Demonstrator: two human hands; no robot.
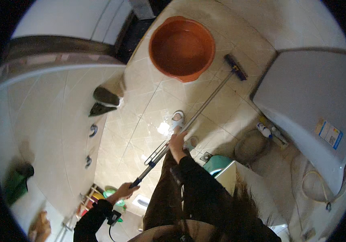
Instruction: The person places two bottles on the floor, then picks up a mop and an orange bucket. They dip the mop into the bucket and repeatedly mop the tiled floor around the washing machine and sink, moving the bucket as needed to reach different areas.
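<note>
A long-handled mop slants across the tiled floor, its narrow dark head resting on the tiles at the upper right. My left hand is closed around the dark grip at the near end of the pole. Farther up, my right hand grips the metal shaft, just above a wire pull lever. The pole passes in front of my legs and beside my feet in light-coloured slippers. Left of the mop head stands a round orange-brown plastic tub.
A white appliance stands along the right wall, with a bottle and a hose near it. A green bin-like container sits by my right leg. Slippers and hooks are on the left wall. The floor has a drain.
</note>
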